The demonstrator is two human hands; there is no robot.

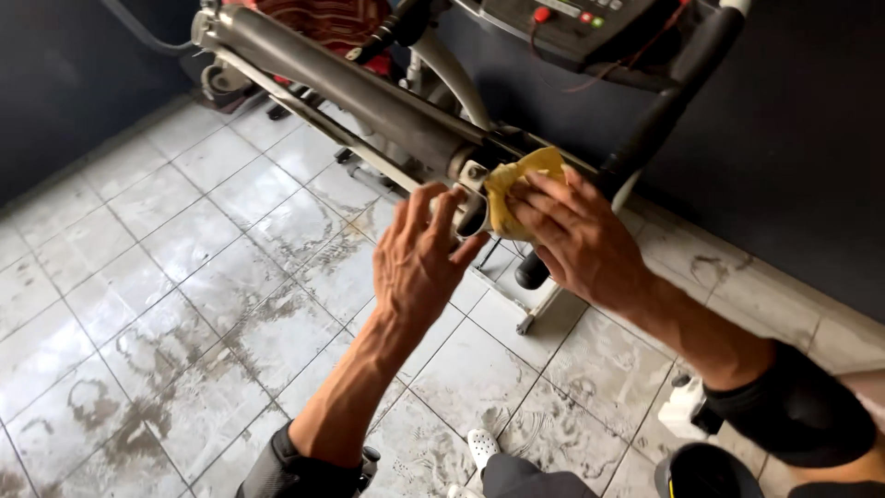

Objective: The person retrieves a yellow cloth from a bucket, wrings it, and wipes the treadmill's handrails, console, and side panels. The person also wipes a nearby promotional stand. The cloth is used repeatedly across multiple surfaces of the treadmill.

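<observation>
A folded treadmill frame (369, 97) slants across the top of the view, its grey metal tube ending in a bracket (472, 175). My right hand (576, 240) presses a yellow cloth (516, 184) against that end of the tube. Fingers spread, my left hand (419, 263) rests its fingertips by the tube's open end, just left of the cloth. Both forearms reach up from the bottom of the view, with dark sleeves at the elbows.
The treadmill's console (572, 28) with red and green buttons sits at top right, above a black handlebar (673, 92). Wet, streaked grey floor tiles (184, 304) spread left. Dark walls (793, 148) stand behind. A white shoe (481, 447) shows at the bottom.
</observation>
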